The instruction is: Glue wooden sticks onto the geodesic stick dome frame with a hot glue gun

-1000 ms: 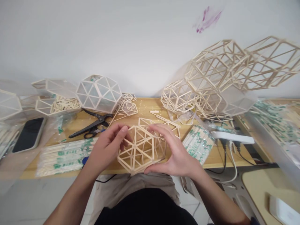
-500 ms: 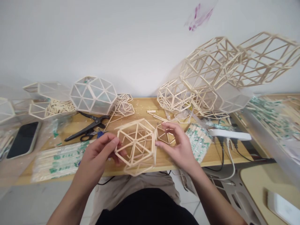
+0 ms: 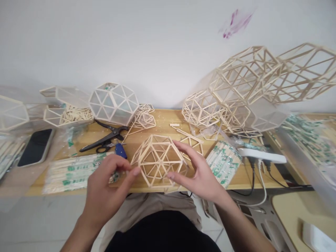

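- One black shirt point(image 3: 160, 232) at the bottom edge, nearest the camera.
- Left hand point(image 3: 109, 185): thumb and forefinger a little apart at the left corner of the frame point(image 3: 160, 162); cannot tell whether they grip it.
- Right hand point(image 3: 199, 171): clamped on the frame's right side, thumb on the near side, fingers on the far side.
- Frame: between the hands, at the front of the desk point(image 3: 162, 120); pale sticks in triangles, one hub facing the camera. Cannot tell whether it rests on the wood.
- Left pack point(image 3: 76, 171) of sticks: flat, beyond the left hand. Right pack point(image 3: 223, 161): beside the right hand, next to the white power strip point(image 3: 262, 155).
- Blue piece point(image 3: 121, 151): just left of the frame; black scissors point(image 3: 97, 143) near it. Phone point(image 3: 36, 147) farther left, screen dark.
- Covered ball point(image 3: 114, 103): back of desk, left of centre.
- Lattice stack point(image 3: 241, 77): back right, rising in front of the wall point(image 3: 157, 42).
- Purple smear point(image 3: 237, 24) on the wall, upper right.
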The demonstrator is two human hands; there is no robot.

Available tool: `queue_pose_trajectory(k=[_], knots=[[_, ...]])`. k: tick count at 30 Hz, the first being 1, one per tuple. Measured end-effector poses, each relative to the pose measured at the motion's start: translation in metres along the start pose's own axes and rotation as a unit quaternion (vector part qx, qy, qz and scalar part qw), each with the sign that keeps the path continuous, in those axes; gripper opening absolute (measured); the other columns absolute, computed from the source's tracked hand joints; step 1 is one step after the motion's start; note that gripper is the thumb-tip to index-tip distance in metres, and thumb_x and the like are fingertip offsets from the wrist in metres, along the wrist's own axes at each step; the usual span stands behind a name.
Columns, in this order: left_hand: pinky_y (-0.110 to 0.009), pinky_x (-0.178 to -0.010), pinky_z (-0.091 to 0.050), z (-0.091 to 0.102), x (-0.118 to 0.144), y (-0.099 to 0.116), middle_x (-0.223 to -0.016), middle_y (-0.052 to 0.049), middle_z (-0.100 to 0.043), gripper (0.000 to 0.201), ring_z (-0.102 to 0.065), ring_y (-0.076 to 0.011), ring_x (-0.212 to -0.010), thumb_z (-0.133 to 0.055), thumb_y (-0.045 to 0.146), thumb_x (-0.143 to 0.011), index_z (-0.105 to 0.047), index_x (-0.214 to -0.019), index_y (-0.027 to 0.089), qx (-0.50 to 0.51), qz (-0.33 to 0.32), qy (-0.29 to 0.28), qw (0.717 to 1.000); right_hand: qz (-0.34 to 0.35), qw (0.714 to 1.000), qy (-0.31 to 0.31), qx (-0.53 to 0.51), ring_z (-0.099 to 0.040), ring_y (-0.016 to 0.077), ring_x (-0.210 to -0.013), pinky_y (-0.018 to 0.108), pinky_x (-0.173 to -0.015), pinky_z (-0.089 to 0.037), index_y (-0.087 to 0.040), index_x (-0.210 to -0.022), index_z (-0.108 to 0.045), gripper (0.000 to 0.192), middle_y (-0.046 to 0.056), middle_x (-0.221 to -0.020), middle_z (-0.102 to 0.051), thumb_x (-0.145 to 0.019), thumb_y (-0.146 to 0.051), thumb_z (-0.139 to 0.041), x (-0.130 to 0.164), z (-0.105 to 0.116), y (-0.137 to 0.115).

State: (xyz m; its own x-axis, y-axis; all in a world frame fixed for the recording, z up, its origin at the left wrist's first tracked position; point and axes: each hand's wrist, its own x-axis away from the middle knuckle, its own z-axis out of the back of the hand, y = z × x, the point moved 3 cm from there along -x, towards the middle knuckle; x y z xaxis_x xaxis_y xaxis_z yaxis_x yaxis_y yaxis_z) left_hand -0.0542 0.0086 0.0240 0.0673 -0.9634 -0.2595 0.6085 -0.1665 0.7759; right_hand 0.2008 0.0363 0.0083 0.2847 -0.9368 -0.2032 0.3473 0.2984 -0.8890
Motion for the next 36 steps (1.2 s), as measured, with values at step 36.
queue_pose_trajectory(k=[36], knots=[[-0.025,-0.066,-0.051,-0.049,-0.029,0.023,-0.076,0.002,-0.078,0.024,-0.066,-0.0148,-0.069,-0.076,0.047,-0.087,-0.081,-0.081,0.024,0.089,0.035,-0.103,0.99,-0.042,0.963,0.255,-0.075,-0.067,0.0173,-0.089,0.034,-0.085,-0.054,-0.028,-0.106,-0.059,0.027,-0.001,-0.096,-0.067,-0.091,-0.03,-0.081,0.028,0.012,-0.001]])
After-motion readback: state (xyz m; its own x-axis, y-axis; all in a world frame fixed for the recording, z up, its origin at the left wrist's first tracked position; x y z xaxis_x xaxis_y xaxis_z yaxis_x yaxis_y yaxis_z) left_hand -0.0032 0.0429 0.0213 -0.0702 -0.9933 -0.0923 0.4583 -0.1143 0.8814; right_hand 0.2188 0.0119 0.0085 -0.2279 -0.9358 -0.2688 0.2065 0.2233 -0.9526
